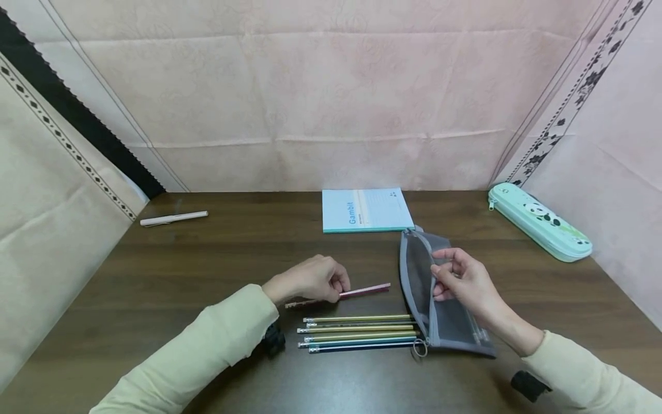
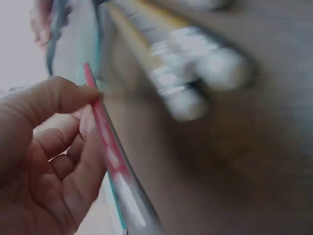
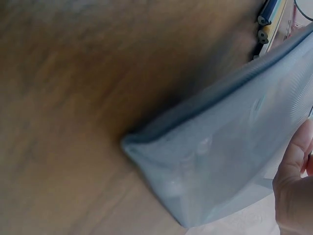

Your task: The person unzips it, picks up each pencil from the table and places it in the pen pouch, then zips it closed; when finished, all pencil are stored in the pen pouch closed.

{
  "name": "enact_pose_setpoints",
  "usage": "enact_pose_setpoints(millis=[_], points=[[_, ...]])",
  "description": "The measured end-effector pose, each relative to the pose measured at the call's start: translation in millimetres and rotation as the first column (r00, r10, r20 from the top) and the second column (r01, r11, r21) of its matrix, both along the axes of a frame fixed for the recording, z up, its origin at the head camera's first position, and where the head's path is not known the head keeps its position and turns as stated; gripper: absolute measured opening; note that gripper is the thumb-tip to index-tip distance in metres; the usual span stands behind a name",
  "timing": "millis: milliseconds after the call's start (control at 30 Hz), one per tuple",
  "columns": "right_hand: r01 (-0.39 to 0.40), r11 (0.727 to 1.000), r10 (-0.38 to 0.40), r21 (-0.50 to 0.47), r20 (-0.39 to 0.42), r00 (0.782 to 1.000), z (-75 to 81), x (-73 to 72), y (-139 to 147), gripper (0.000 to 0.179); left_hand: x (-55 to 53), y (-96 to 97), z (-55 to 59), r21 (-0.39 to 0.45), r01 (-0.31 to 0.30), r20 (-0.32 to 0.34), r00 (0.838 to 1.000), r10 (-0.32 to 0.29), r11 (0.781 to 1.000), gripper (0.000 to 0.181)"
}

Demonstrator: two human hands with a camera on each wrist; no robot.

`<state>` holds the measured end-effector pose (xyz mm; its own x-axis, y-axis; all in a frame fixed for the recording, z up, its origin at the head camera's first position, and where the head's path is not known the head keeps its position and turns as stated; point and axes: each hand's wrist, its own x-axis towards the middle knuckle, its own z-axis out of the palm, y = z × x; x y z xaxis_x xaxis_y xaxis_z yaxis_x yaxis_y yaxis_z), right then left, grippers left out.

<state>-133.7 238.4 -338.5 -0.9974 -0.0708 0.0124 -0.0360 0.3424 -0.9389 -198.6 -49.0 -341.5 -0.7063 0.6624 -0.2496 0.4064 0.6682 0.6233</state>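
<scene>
My left hand (image 1: 315, 279) pinches a pink pencil (image 1: 366, 290) between thumb and fingers, its front end pointing at the pouch. In the left wrist view the pencil (image 2: 108, 139) shows a red body with a pale end nearest the camera. My right hand (image 1: 468, 283) grips the edge of a grey mesh zip pouch (image 1: 455, 325), whose mouth gapes towards the left. Several pencils (image 1: 357, 329), gold and blue, lie side by side left of the pouch, their far ends at its opening. The right wrist view shows the pouch's corner (image 3: 161, 152) close up.
A light blue notebook (image 1: 364, 211) lies behind the pouch. To the right back is a mint pencil case (image 1: 540, 221) with a panda print. A white pen (image 1: 173, 218) lies at the far left of the brown table (image 1: 233, 247). Cloth walls (image 1: 336, 109) stand around it.
</scene>
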Motion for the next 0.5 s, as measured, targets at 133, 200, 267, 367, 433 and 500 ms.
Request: enact_pose_setpoints(millis=[133, 200, 267, 367, 433, 500], points=[[0.007, 1.0, -0.007, 0.002, 0.005, 1.0, -0.1, 0.1, -0.7, 0.037, -11.4, 5.7, 4.4, 0.153, -0.069, 0.232, 0.972, 0.032, 0.986, 0.015], [0.011, 1.0, -0.011, 0.004, 0.005, 1.0, -0.1, 0.1, -1.7, 0.037, -15.4, 14.1, 4.5, 0.224, -0.126, 0.387, 0.922, 0.031, 0.966, 0.019], [0.01, 1.0, -0.01, -0.001, 0.007, 1.0, -0.4, -0.3, -3.5, 0.037, -17.8, 26.0, 2.0, 0.278, -0.192, 0.505, 0.863, 0.027, 0.941, 0.025], [0.003, 1.0, -0.003, -0.013, 0.006, 1.0, -1.4, -1.2, -6.7, 0.036, -17.8, 47.4, -2.5, 0.333, -0.308, 0.631, 0.775, 0.032, 0.891, 0.03], [-0.004, 1.0, 0.004, -0.015, 0.002, 1.0, -1.9, -1.8, -8.5, 0.036, -16.2, 62.4, -4.6, 0.367, -0.373, 0.674, 0.738, 0.033, 0.852, 0.033], [-0.01, 1.0, 0.01, -0.015, -0.004, 1.0, -1.9, -2.1, -9.7, 0.035, -14.3, 76.8, -5.4, 0.389, -0.423, 0.698, 0.715, 0.037, 0.818, 0.036]])
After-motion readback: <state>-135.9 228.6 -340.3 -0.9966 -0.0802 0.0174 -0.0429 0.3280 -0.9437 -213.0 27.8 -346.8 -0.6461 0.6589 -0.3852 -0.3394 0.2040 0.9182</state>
